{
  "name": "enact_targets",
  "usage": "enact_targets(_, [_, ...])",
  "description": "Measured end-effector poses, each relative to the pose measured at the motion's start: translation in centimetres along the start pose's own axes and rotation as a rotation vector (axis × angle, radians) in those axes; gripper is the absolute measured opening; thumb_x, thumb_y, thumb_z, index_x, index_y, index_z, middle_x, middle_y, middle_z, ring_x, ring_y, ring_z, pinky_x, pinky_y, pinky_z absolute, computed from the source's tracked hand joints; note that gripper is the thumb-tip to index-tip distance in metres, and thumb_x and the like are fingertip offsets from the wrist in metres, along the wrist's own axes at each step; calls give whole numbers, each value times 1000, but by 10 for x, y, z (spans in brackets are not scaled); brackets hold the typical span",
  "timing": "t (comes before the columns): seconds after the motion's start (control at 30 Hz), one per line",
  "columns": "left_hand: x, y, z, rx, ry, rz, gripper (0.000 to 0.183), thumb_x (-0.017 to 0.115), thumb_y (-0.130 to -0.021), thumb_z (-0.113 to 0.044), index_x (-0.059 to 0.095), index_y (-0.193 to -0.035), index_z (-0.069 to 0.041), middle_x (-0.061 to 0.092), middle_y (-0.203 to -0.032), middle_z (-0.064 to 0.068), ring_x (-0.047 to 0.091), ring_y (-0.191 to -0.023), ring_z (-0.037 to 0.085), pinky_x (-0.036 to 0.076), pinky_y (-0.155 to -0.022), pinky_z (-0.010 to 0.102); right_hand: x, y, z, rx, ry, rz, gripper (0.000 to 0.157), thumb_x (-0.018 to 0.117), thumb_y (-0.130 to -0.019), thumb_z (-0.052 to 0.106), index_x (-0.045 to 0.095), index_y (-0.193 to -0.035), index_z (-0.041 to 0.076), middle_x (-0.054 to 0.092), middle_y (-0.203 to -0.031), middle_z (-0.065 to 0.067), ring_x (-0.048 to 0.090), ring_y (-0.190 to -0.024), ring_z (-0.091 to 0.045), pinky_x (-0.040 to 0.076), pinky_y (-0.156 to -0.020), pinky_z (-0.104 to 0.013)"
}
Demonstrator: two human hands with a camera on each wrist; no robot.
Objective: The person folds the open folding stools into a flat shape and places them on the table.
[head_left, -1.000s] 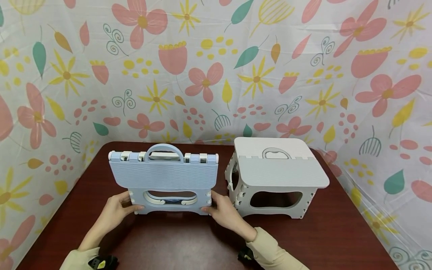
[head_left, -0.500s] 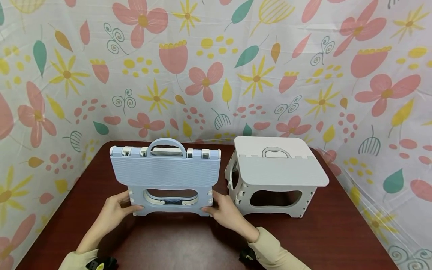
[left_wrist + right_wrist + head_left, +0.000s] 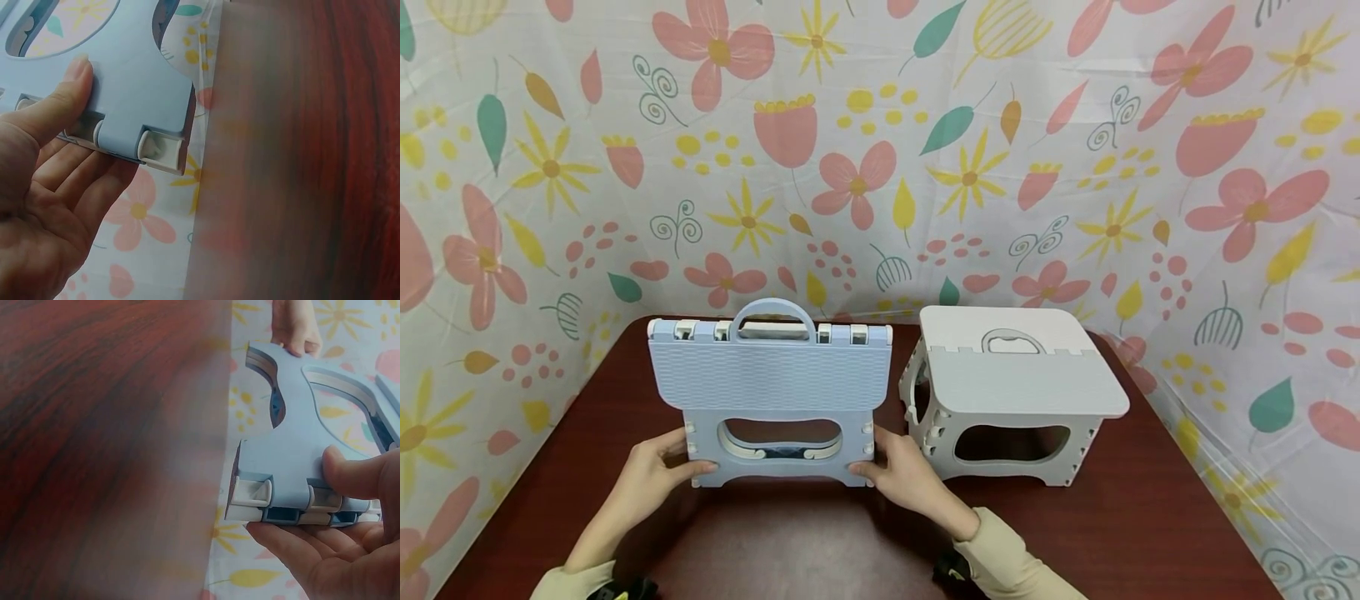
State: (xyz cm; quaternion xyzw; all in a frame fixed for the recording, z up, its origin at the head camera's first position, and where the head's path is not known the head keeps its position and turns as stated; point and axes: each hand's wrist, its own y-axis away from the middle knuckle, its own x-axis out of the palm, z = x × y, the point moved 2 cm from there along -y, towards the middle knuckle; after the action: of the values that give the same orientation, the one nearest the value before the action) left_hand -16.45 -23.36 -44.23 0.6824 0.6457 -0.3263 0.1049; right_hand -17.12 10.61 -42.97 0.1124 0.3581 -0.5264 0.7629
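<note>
A light blue folding stool [image 3: 771, 375] stands partly folded at the middle left of the head view, its seat flap slanting toward me and its carry handle on top. My left hand [image 3: 651, 473] grips the left end of its lower leg panel, thumb on the front face and fingers behind. The right hand [image 3: 901, 472] pinches the opposite end the same way. In the left wrist view the thumb presses on the blue leg panel [image 3: 140, 84] beside its white hinges. The right wrist view shows the fingers under the hinged edge. Whether the stool's feet touch the table cannot be told.
To the right stands an unfolded white and grey folding stool [image 3: 1015, 379], close to my right hand. Both stools are over a dark red wooden table [image 3: 790, 542]. A flower-patterned curtain [image 3: 865, 167] hangs behind the table and at its sides.
The blue stool's top edge and handle have risen in the head view, while its lower edge has come slightly nearer to me. Both hands keep their grip. The white stool stays put.
</note>
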Motion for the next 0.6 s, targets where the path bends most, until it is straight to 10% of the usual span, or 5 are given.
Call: enact_targets(0.6, [0,6,-3,7,1,-42,42,78,-71,-19,64,-109,-9,70,-90,-10,61,-83,-6,49,-65,17,-4,3,1,-20,-13,17,35,68,-81,27,57,-111,12,69,-79,1,55,-51,4,46,-57,-17])
